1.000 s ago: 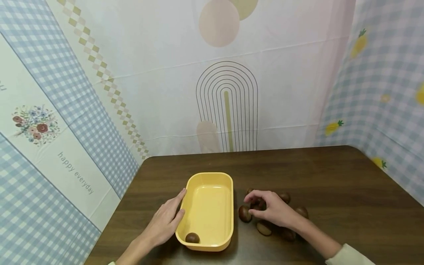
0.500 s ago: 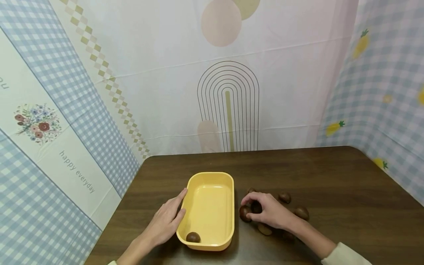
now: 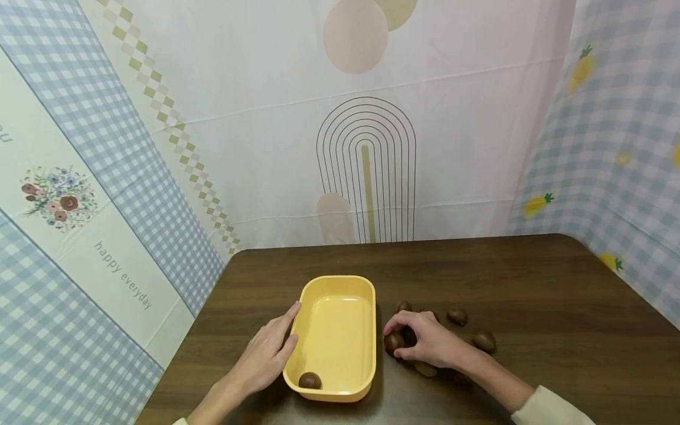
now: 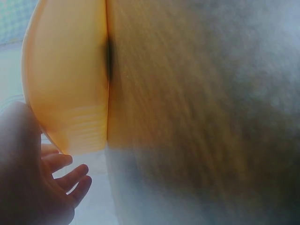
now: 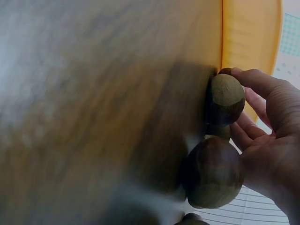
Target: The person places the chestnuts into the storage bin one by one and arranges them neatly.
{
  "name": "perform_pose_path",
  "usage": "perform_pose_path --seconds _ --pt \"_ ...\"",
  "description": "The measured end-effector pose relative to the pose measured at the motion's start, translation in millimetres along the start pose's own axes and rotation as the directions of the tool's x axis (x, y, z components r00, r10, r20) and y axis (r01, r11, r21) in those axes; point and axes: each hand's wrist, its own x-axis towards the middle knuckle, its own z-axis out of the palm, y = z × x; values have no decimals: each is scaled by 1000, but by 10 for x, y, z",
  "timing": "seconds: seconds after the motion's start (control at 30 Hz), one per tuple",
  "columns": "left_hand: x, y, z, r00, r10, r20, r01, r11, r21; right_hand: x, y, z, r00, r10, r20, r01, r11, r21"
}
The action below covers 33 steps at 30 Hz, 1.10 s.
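While in the head view my left hand rests with loose fingers at the left rim of the yellow box, my right hand grasps a chestnut between thumb and forefinger, just right of the box's long side. In the left wrist view, the left fingers hold nothing. In the right wrist view, other chestnuts sit close to my grasp; whether mine is off the surface, I cannot tell.
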Motion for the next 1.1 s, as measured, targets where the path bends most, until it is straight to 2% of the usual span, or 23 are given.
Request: perform_pose_path --seconds 0.2,0.37,0.5,0.63,1.1 --pt "2 1 -3 1000 -16 16 16 1000 -6 10 3 20 1000 -1 7 2 999 -51" --pt "3 5 0 999 -25 27 26 1000 -11 -1 8 22 1000 -9 -11 10 998 57" --pt "3 7 2 999 -25 26 26 1000 -8 -13 11 -12 999 21 -24 -17 988 153" --pt "3 9 -1 1000 -18 20 18 1000 -3 -15 5 -68 998 56 -28 -51 986 159" --pt "3 13 -4 1000 -20 24 20 1000 -4 16 -61 -261 994 101 -52 -88 974 208"
